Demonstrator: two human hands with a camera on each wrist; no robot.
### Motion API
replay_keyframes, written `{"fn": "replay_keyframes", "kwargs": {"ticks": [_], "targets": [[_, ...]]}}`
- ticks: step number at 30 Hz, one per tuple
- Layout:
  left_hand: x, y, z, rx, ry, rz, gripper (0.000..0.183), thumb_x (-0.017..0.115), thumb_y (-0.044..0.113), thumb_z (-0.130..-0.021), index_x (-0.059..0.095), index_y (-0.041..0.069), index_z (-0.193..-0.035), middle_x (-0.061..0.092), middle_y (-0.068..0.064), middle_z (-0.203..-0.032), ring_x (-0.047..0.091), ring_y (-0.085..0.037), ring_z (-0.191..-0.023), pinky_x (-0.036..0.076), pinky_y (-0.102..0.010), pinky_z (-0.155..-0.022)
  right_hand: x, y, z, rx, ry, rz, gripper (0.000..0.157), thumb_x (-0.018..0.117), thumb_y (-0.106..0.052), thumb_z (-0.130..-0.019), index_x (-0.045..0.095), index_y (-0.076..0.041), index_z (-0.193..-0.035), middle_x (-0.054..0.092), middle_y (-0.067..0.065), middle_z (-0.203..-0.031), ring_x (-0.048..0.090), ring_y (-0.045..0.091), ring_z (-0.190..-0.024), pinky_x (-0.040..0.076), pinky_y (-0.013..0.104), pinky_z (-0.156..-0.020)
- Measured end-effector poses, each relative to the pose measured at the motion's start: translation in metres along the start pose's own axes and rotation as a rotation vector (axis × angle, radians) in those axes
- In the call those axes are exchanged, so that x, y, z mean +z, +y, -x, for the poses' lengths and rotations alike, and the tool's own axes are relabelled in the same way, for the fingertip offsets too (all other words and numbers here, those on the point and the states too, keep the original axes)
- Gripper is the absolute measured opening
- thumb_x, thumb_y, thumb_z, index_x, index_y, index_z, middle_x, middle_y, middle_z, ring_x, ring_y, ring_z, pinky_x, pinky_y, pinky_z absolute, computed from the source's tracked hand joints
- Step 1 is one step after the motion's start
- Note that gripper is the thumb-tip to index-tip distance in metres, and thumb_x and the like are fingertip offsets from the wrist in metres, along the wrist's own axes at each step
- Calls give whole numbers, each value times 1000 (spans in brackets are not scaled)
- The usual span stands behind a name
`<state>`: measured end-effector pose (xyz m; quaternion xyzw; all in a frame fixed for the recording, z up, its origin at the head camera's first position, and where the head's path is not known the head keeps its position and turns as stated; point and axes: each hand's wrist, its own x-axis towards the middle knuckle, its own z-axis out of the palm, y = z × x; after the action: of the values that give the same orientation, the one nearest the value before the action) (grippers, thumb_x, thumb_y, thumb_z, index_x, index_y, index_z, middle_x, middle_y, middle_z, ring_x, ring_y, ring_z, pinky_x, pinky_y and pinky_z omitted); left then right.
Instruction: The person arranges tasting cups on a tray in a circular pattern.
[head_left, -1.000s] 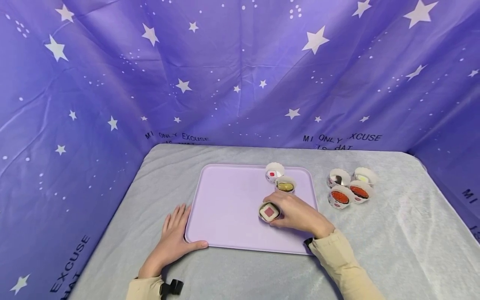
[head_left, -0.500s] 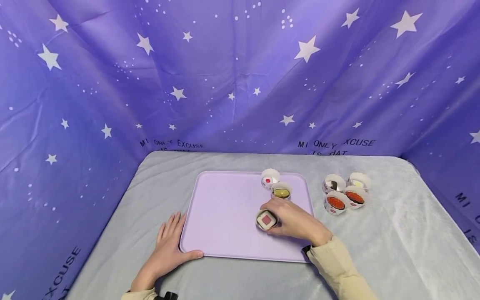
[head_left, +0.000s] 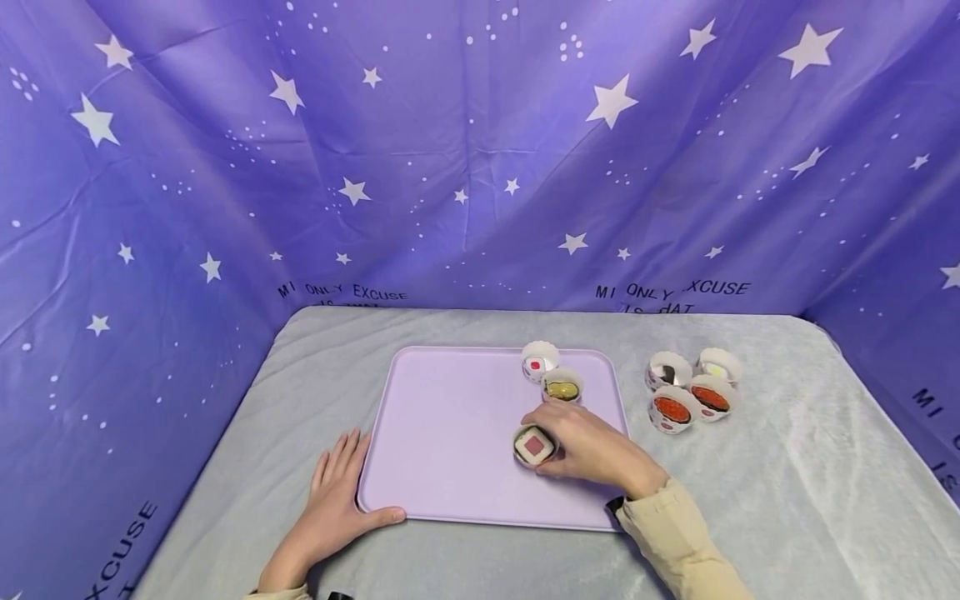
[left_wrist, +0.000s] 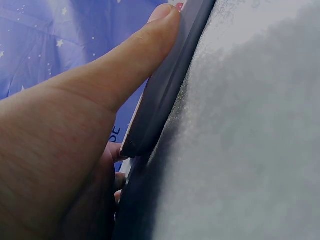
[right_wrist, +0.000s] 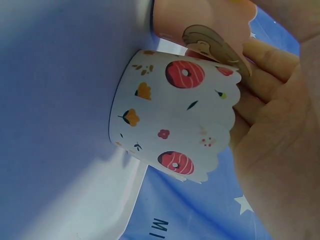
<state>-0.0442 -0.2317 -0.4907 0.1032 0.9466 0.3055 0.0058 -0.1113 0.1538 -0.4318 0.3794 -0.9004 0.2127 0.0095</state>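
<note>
Gripping a paper cup [head_left: 517, 455] by its sides, the right hand [head_left: 594, 446] reaches in over the right part of the purple tray [head_left: 442, 433], thumb bent round the side toward the tray's near edge and fingers round the opposite one. That side hold leaves the top uncovered, so the square, pink-centred filling [head_left: 534, 446] faces up, and it probably spares the filling any pressure. Whether the cup's base touches the tray cannot be told. At the tray's near left corner the left hand [head_left: 332, 505] grips nothing: its fingers lie straight along the tray's left side and its thumb rests at the near rim, a spread that would likely steady the tray against sliding. Toward the tray's far right corner stand a yellow-filled cup [head_left: 563, 376] and, just beyond, a red-dotted cup [head_left: 541, 349], perhaps set close together to save room. Outside the tray's right edge, an orange-filled cup [head_left: 671, 427], a second orange-filled cup [head_left: 711, 415], a dark-filled cup [head_left: 668, 358] and a pale-filled cup [head_left: 719, 357] cluster tightly, within easy reach of the right arm.
</note>
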Motion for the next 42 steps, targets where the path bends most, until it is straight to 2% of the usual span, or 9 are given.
{"fn": "replay_keyframes", "kwargs": {"ticks": [6, 18, 28, 42], "targets": [[-1, 0, 2, 0, -8, 9, 120, 79, 66, -69, 25, 4, -157, 17, -26, -162, 8, -45, -150, -1, -60, -118, 2, -1, 3, -2, 16, 8, 52, 87, -27, -74, 66, -10, -118, 65, -2, -111, 59, 12, -106, 50, 41, -96], [1, -1, 5, -5, -1, 0, 120, 79, 66, -68, 26, 4, -156, 19, -27, -161, 9, -46, -149, 0, -61, -118, 1, -7, 5, 25, 15, -2, 45, 84, -33, -77, 66, -16, -115, 64, -7, -109, 57, 7, -104, 50, 38, -95], [-2, 1, 3, 3, 7, -2, 119, 79, 66, -68, 27, 4, -156, 20, -27, -161, 10, -47, -149, 0, -60, -118, -7, -5, 10, 33, 27, -23, 58, 85, -33, -76, 63, -12, -126, 61, -4, -125, 55, 15, -123, 45, 40, -108], [0, 0, 3, 18, 24, -18, 119, 79, 67, -68, 28, 4, -156, 22, -27, -160, 12, -47, -149, 3, -61, -117, -27, 6, 27, 108, 47, -48, 63, 85, -28, -77, 60, -13, -133, 58, -1, -137, 49, 23, -134, 41, 45, -112]]}}
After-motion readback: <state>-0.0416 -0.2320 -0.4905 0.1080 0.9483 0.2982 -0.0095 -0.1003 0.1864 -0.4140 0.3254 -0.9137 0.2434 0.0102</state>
